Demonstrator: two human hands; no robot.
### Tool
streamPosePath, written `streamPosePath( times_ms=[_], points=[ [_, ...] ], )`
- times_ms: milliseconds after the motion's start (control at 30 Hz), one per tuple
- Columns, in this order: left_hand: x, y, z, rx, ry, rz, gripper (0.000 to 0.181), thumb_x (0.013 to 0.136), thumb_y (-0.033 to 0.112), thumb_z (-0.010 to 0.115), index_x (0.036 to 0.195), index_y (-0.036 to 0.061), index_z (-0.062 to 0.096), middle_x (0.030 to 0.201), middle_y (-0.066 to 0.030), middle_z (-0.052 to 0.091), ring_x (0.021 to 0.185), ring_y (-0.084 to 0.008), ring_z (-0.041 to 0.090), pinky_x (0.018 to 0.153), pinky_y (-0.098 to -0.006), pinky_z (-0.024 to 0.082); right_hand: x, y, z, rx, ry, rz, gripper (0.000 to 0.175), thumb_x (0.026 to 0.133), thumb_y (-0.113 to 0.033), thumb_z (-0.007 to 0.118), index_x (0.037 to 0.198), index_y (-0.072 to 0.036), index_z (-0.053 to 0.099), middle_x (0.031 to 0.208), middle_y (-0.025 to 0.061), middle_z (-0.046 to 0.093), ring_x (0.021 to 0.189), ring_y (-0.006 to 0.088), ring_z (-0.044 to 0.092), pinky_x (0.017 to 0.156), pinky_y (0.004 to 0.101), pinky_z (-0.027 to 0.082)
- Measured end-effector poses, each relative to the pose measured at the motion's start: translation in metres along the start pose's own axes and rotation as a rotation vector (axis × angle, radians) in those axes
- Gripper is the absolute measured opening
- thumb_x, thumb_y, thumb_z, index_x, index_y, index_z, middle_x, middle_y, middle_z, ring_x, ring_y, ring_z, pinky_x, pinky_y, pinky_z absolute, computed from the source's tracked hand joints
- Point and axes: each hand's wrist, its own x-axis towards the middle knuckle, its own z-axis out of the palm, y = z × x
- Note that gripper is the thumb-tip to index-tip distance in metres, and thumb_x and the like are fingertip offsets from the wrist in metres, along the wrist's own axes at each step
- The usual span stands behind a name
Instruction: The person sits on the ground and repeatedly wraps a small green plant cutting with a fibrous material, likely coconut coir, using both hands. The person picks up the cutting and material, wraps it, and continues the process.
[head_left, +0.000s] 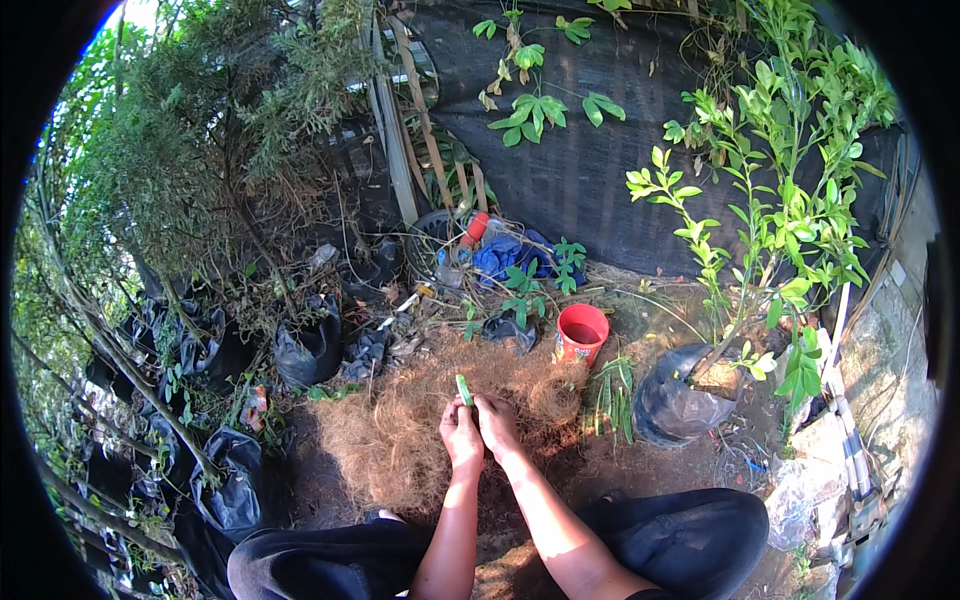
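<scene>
Held up between my two hands is a short, pale green piece of plant (464, 391), perhaps a cut leaf or stem. My left hand (460, 435) pinches its lower end, and my right hand (496, 426) closes on the same end from the other side. The fingers hide that lower part. Beneath and beyond the hands spreads a heap of loose brown plant fibre (397, 442), like coconut coir. A red plastic cup (582, 334) with dark red liquid or shadow inside stands at the heap's back right. Several long green leaf strips (616, 397) lie right of the heap.
On the right, a leafy sapling grows from a black plastic grow bag (679, 397). More black grow bags (307, 349) line the left. Behind the cup are a blue plastic sheet (510, 255) and a round black basin (424, 244). Black netting (555, 187) closes the back.
</scene>
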Motion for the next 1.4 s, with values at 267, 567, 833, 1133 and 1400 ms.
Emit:
streamPosePath(
  times_ms=[267, 567, 833, 1133, 1400],
  points=[
    [-0.005, 0.008, 0.004, 0.08, 0.015, 0.001, 0.016, 0.095, 0.008, 0.049, 0.096, 0.004, 0.064, 0.087, -0.0004, 0.063, 0.079, -0.0096, 0.056, 0.073, -0.0244, 0.046, 0.0, 0.002, -0.001, 0.019, 0.019, 0.027, 0.029, 0.096, -0.023, 0.05, 0.11, -0.007, 0.07, 0.101, 0.0073, 0.073, 0.091, 0.0168, 0.067, 0.081, 0.0276, 0.05],
    [-0.005, 0.006, 0.004, 0.053, 0.003, 0.034, 0.015, 0.094, 0.006, 0.049, 0.096, 0.0031, 0.064, 0.087, -0.0018, 0.064, 0.081, -0.0105, 0.057, 0.075, -0.0251, 0.047, -0.001, 0.006, 0.001, -0.006, 0.089, 0.002, 0.025, 0.093, -0.019, 0.054, 0.105, -0.003, 0.07, 0.095, 0.0074, 0.072, 0.084, 0.0149, 0.065, 0.074, 0.0296, 0.05],
    [-0.003, 0.004, 0.002, 0.092, 0.017, 0.024, 0.013, 0.093, 0.003, 0.051, 0.097, 0.0023, 0.064, 0.089, -0.0025, 0.065, 0.079, -0.0103, 0.058, 0.074, -0.0254, 0.049, 0.0, 0.008, 0.001, 0.071, 0.113, 0.029, 0.025, 0.093, -0.019, 0.054, 0.1, 0.0, 0.068, 0.091, 0.0054, 0.068, 0.082, 0.0128, 0.059, 0.073, 0.027, 0.046],
    [-0.002, 0.002, -0.002, 0.148, 0.0, 0.019, 0.014, 0.094, 0.008, 0.05, 0.091, 0.0036, 0.062, 0.082, -0.0015, 0.063, 0.074, -0.0095, 0.055, 0.069, -0.0252, 0.046, -0.004, -0.008, -0.002, 0.066, 0.058, 0.218, 0.034, 0.094, -0.034, 0.059, 0.102, -0.004, 0.07, 0.088, 0.0035, 0.068, 0.071, 0.0085, 0.053, 0.063, 0.0246, 0.039],
    [-0.002, 0.001, -0.002, 0.153, -0.003, 0.063, 0.014, 0.092, 0.006, 0.049, 0.091, 0.002, 0.063, 0.082, -0.0015, 0.063, 0.074, -0.0093, 0.056, 0.069, -0.0248, 0.047, -0.003, 0.004, 0.001, 0.098, 0.058, 0.069, 0.026, 0.094, -0.022, 0.056, 0.105, -0.002, 0.068, 0.099, 0.0083, 0.07, 0.09, 0.0142, 0.062, 0.081, 0.0284, 0.047]
  ],
)
